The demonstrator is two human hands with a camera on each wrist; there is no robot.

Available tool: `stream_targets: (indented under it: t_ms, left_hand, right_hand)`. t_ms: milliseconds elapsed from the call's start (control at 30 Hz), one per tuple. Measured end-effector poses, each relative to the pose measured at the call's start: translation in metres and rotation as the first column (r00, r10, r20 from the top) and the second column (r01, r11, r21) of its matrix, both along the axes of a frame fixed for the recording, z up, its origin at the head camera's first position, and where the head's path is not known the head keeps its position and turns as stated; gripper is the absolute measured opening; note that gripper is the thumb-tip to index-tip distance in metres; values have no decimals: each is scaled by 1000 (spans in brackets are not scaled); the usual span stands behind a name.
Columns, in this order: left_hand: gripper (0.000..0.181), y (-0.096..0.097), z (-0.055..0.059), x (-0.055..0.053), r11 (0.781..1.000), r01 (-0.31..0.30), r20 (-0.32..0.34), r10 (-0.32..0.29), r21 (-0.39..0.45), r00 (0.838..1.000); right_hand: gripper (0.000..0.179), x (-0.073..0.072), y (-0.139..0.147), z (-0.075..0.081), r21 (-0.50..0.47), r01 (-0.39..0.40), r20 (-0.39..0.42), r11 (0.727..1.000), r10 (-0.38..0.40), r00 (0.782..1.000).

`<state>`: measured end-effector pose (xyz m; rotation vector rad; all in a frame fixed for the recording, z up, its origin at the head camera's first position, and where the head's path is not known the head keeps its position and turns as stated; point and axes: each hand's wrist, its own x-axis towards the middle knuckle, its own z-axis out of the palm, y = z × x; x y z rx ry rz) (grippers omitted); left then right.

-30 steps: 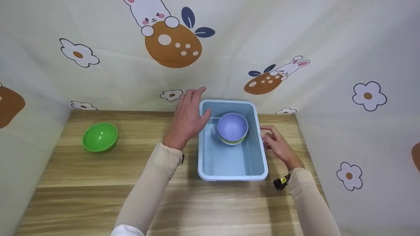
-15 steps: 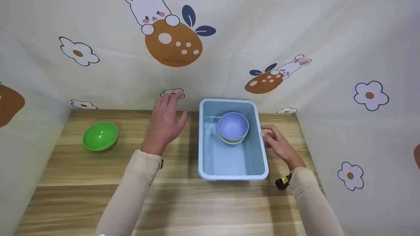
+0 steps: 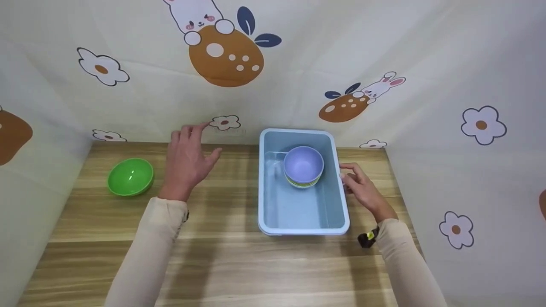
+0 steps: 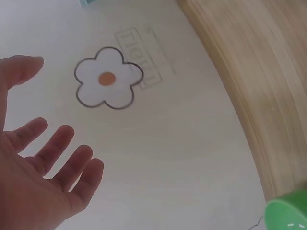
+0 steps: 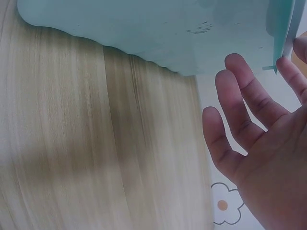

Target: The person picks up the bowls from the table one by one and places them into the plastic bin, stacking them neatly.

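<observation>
In the head view my left hand [image 3: 186, 163] hovers over the table between a green bowl [image 3: 130, 177] and a light blue plastic bin [image 3: 303, 232]. It holds nothing; its fingers are spread and slightly bent, with the thumb apart. The green bowl sits to its left, and its edge shows low in the left wrist view. At the bin's right side, my right hand [image 3: 361, 187] pinches the rim between thumb and index finger. Its other fingers hang loose beneath the rim in the right wrist view. Inside the bin stands a stack of bowls, a purple bowl [image 3: 303, 164] on top.
Wood-grain table [image 3: 256, 273] lies under everything. A pale curtain [image 3: 294, 85] printed with rabbits and flowers encloses the back and both sides, close behind the bin. A dark wrist device [image 3: 367, 238] shows at the right cuff.
My left hand has moved left, from above the bin's left rim toward the green bowl. The right hand, the bin and the stacked bowls have stayed in place.
</observation>
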<state>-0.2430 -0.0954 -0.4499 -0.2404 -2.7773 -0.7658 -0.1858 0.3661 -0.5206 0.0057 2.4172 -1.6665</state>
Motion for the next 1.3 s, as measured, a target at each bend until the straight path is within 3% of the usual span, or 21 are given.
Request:
stream_targets:
  t_ms: [300, 433, 833, 1300]
  left_hand:
    - [82, -30, -15, -1, 996, -88, -1, 88, -10, 996]
    - [83, -45, -20, -1, 992, -124, 29, 124, 1, 992]
    - [88, -90, -30, 3, 968, -246, 108, 240, 49, 965]
    - [90, -128, -52, 6, 957, -289, 203, 278, 25, 939]
  right_hand:
    - [42, -1, -1, -1, -8, -12, 4, 1000, 12, 1000]
    - [41, -2, -1, -2, -7, -10, 7, 1000, 10, 1000]
    - [43, 0, -1, -1, 12, -4, 18, 1000, 4, 1000]
    - [41, 1, 1, -1, -52, -20, -8, 998, 19, 1000]
